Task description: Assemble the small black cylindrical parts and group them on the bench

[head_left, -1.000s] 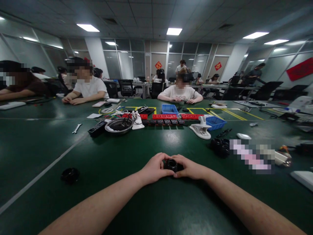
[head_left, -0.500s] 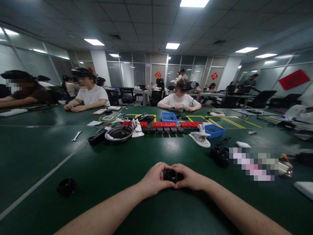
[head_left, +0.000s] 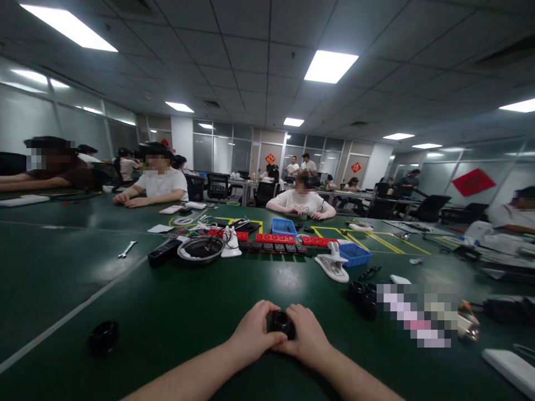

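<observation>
White ceiling lamps point(head_left: 331, 66) glare against an otherwise dim room. A pale sheen lies midway across the green table point(head_left: 234, 298), its near part dark; the black ring point(head_left: 281, 324) shows little detail. The wide lens stretches the edges, distant people point(head_left: 308, 165) look soft, and coarse squares blot some patches.

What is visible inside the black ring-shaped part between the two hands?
The top of the black ring-shaped part shows a dark opening; no object can be made out in it. The depth is too dark to see; the left hand and right hand partly cover its sides.
</observation>
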A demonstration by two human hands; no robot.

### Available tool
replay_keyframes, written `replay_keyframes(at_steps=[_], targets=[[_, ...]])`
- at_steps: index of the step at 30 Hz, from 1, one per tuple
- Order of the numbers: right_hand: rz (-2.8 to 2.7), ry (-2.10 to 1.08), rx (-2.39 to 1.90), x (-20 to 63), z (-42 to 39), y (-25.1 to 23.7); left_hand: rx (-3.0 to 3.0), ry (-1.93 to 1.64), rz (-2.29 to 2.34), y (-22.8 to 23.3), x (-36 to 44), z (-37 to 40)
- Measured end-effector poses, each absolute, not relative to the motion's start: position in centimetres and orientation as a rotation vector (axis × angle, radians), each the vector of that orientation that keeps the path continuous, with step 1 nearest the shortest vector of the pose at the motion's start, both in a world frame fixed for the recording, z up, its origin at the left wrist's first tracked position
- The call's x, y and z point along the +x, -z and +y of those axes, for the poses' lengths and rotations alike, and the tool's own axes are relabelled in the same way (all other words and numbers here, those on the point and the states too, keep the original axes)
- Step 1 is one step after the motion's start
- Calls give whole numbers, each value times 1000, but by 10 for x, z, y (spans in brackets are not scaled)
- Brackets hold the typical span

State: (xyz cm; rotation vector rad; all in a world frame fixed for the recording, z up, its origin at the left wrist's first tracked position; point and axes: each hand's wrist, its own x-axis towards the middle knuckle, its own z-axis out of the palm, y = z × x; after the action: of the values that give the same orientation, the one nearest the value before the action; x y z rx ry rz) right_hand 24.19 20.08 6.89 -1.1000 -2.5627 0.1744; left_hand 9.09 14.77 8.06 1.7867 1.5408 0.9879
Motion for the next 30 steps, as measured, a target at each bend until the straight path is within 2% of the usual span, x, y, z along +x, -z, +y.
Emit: replay_keyframes(at_steps=[2, 9, 13, 19, 23, 27, 30], targets=[[-2554, -211, -1072, 243, 201, -70, 1787, -983, 1528, -81, 90, 148], [-2605, -864, -815, 257, 214, -82, 1789, -916, 1386, -83, 86, 150], [-2606, -1055, -751, 262, 218, -90, 1773, -906, 1346, -82, 85, 153], [-2576, -1098, -695, 261, 220, -89, 1736, -904, 1322, -79, 85, 156], [-2511, -1084, -808, 261, 225, -78, 1734, -921, 1308, -77, 84, 156], [-2477, -937, -990, 258, 225, -67, 1735, -943, 1399, -77, 90, 153], [-2493, -714, -1095, 251, 219, -64, 1732, -1002, 1516, -79, 95, 150]])
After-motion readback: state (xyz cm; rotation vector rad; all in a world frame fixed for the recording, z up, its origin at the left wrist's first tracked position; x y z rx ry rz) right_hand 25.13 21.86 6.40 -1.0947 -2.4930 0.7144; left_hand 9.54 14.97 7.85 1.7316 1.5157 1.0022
